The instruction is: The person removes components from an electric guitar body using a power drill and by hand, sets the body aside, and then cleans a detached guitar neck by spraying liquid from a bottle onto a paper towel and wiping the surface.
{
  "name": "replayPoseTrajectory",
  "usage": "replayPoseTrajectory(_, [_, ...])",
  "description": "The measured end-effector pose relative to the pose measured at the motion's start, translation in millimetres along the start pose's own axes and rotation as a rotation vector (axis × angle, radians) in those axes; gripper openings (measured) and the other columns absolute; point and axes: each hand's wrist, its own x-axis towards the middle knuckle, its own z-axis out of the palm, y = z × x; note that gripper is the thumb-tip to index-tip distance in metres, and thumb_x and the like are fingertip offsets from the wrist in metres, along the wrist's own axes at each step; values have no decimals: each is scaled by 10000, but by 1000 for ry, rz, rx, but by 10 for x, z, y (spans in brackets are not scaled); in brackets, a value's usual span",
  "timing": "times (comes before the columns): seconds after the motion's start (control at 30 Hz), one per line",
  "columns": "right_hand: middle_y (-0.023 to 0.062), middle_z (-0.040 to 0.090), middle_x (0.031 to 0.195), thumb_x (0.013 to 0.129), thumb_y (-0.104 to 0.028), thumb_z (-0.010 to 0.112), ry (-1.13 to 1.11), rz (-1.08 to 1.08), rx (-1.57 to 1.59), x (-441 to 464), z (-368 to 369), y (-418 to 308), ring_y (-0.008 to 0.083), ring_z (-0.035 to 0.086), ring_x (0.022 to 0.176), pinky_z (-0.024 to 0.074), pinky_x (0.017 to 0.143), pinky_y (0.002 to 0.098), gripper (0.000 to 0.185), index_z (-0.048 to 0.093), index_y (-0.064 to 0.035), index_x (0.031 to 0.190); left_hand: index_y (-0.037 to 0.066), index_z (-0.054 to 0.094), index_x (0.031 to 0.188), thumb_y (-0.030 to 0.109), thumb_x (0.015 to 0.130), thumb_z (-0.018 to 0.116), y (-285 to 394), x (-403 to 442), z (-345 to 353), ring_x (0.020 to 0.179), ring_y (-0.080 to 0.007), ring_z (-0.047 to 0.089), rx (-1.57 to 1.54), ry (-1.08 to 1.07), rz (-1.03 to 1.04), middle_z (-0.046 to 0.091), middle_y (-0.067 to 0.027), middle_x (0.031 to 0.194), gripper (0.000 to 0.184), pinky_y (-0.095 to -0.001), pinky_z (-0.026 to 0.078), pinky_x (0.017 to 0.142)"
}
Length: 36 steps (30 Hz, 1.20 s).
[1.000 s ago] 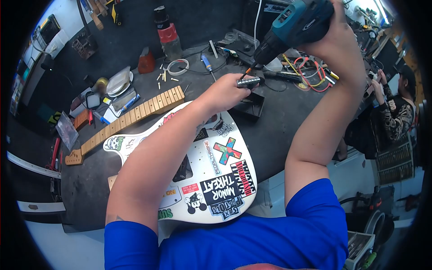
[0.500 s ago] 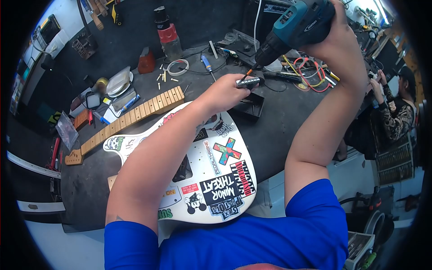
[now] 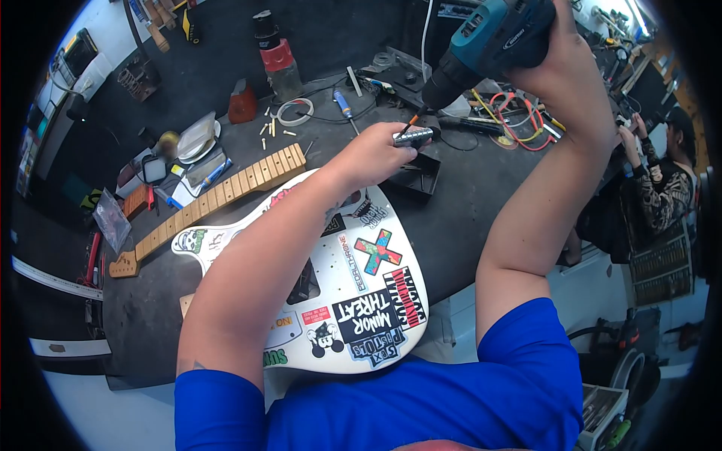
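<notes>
My left hand [image 3: 368,155] is closed around a small metal guitar bridge [image 3: 414,137] with a row of silver saddles, above the bench. My right hand [image 3: 555,56] grips a teal and black cordless drill [image 3: 500,36], tilted down to the left. Its thin bit, with an orange band [image 3: 414,119], reaches the bridge; whether it sits in a screw I cannot tell. Beneath my left forearm lies a white guitar body [image 3: 338,263] covered in stickers. A small black box [image 3: 415,180] with thin pieces inside stands just below the bridge.
A detached guitar neck [image 3: 218,201] lies left of the body. Behind are a blue-handled screwdriver [image 3: 342,104], a coil of pale cable [image 3: 295,113] and a red-topped bottle [image 3: 278,60]. Coloured cables [image 3: 530,120] lie beyond the drill. Another person [image 3: 662,173] is at the far right.
The drill and its bit have shifted very slightly to the left and up. My left hand still holds the bridge in nearly the same place.
</notes>
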Motion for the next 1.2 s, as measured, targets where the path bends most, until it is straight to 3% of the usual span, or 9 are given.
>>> replayPoseTrajectory(0.27, [249,710,991,651,-18,845,-62,70,64,74,-61,22,454,728,983,555,847,480,851,419,-91,1384,48,719,1290,107,1005,642,-28,27,-13,916,-118,640,31,-13,-13,724,-44,1027,301,-309,507,851])
replayPoseTrajectory(1.2, [243,713,997,650,-43,866,-25,18,73,57,28,190,441,734,973,558,832,473,876,416,-97,1400,55,730,1279,103,1011,635,11,-9,-4,930,-111,644,27,-2,2,734,-39,1046,288,-303,506,875])
